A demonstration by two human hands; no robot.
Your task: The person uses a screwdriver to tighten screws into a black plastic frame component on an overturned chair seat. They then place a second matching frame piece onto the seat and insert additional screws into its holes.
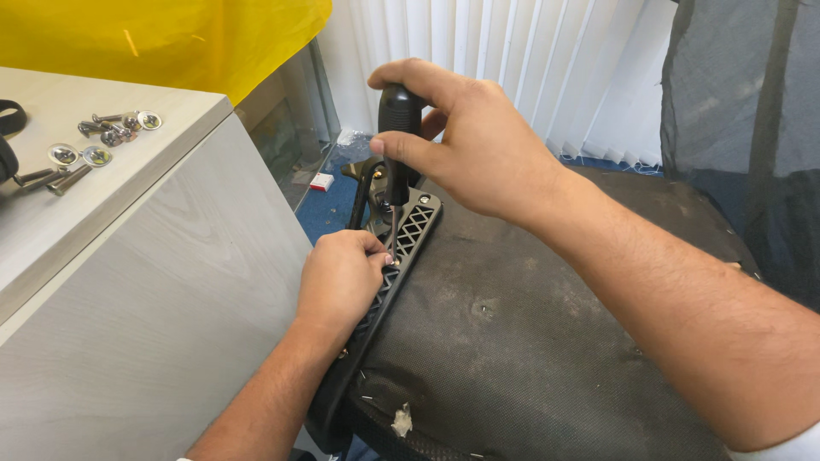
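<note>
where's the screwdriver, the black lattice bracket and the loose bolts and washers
screwdriver (398,115): head view, on its black handle just below the gripping fingers
black lattice bracket (418,220): head view, on the diamond openings near its upper end
loose bolts and washers (115,130): head view, on the cluster lying on the grey cabinet top (51,222)

A pale wood-grain cabinet top (102,183) carries loose bolts (51,177) and washers (96,155).

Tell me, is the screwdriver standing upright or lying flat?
Upright. The right hand grips the black handle of the screwdriver from above, its shaft pointing down into the black lattice bracket, beside the left hand.
</note>
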